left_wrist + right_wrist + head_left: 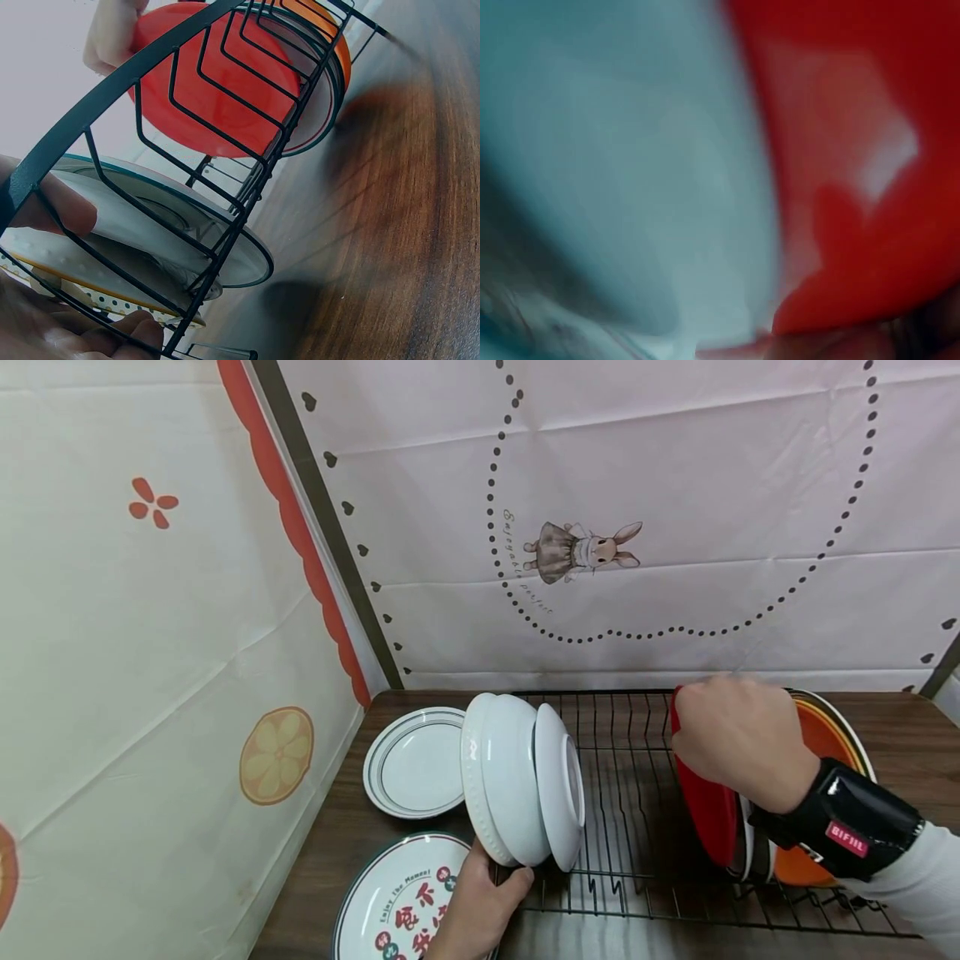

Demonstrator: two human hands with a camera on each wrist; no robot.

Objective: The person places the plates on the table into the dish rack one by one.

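Note:
A black wire dish rack (630,793) stands on a brown wooden table (907,735). At its left end, white bowls (510,785) stand on edge, nested. My left hand (480,902) holds the lower rim of the outer bowl, with the thumb on it. In the left wrist view my fingers (60,214) lie against the white bowl (172,225) behind the rack wires (277,150). My right hand (731,735) grips the top edge of an upright red plate (712,818) in the rack's right end. An orange plate (821,739) stands behind it. The right wrist view is a blur of the red plate (855,150).
A white plate with a dark ringed rim (412,764) lies flat on the table left of the rack. A printed plate (397,902) lies in front of it by my left hand. Patterned cloth walls close off the back and left side.

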